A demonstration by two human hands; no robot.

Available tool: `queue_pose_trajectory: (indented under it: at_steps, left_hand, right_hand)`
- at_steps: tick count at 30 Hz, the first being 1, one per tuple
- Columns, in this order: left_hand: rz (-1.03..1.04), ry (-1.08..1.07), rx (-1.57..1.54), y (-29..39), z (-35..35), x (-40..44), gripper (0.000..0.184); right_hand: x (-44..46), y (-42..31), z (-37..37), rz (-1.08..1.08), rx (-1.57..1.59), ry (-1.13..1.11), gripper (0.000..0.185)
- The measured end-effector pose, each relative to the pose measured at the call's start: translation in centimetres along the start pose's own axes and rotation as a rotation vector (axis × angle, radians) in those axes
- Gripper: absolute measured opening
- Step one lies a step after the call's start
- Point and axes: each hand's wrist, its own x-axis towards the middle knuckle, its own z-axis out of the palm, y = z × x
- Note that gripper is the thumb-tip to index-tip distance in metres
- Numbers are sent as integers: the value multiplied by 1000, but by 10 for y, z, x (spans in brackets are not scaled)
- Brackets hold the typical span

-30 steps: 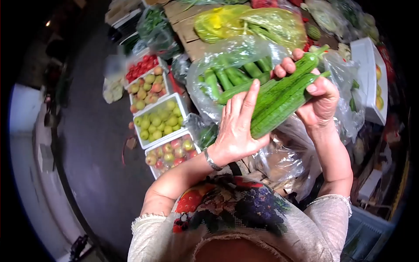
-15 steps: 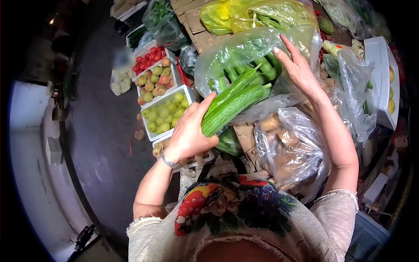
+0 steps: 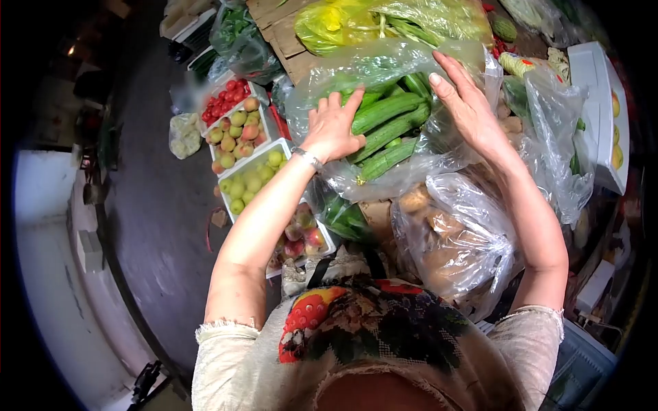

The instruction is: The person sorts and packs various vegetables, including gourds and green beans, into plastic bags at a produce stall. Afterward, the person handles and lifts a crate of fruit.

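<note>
Green gourds (image 3: 389, 114), angled roughly 8-to-2, sit around 3 o'clock from the spread-fingered left hand (image 3: 334, 130), closer than the right hand (image 3: 471, 115), thumb apart.

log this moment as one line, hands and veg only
left hand: fingers spread, at long green ridged gourds | right hand: open, beside them | gourds: in open clear plastic bag

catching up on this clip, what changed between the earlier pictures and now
The two long, ridged green gourds went from the hands forward into the open clear plastic bag. The left hand moved forward, let go, and is spread open by them. The right hand, which helped hold them at first, stays open at the bag's right side. The yellow plastic bag stayed behind it.
</note>
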Motion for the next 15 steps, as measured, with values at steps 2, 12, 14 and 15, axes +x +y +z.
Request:
queue_pose_trajectory:
  at_steps: [2, 12, 14, 15]
  left_hand:
    - [50, 22, 137, -11, 23, 7, 84]
    - [110, 11, 79, -16, 41, 0, 69]
    - [52, 21, 108, -13, 42, 2, 68]
    - [59, 33, 87, -14, 44, 3, 68]
  right_hand:
    - [-4, -2, -5, -4, 30, -14, 78]
    - [-62, -28, -122, -27, 551, -121, 41]
    - [-73, 1, -161, -20, 365, 156, 39]
    - [-79, 13, -179, 66, 348, 308, 37]
